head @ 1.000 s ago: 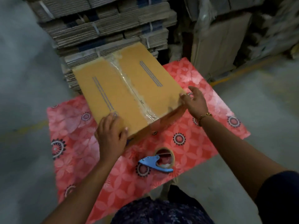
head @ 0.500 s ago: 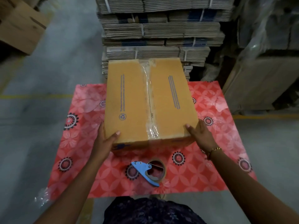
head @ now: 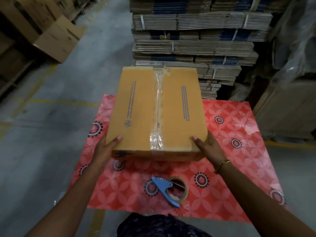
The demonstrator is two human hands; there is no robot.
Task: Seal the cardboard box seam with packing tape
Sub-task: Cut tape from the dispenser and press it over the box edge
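A brown cardboard box [head: 138,106] sits on the table with the red flowered cloth [head: 236,147]. Clear packing tape [head: 158,106] runs along its centre seam and folds over the near edge. My left hand [head: 106,151] grips the box's near left corner, thumb on top. My right hand [head: 207,147] grips the near right corner the same way. A roll of tape in a blue dispenser [head: 168,189] lies on the cloth just in front of the box, untouched.
A tall stack of bundled flat cartons [head: 196,40] stands right behind the table. More boxes [head: 58,38] sit at the far left on the grey floor. Wrapped pallets [head: 290,91] stand close on the right.
The box has turned from a diagonal position to square with me. Both hands shifted to its near corners. The tape dispenser has not moved on the cloth.
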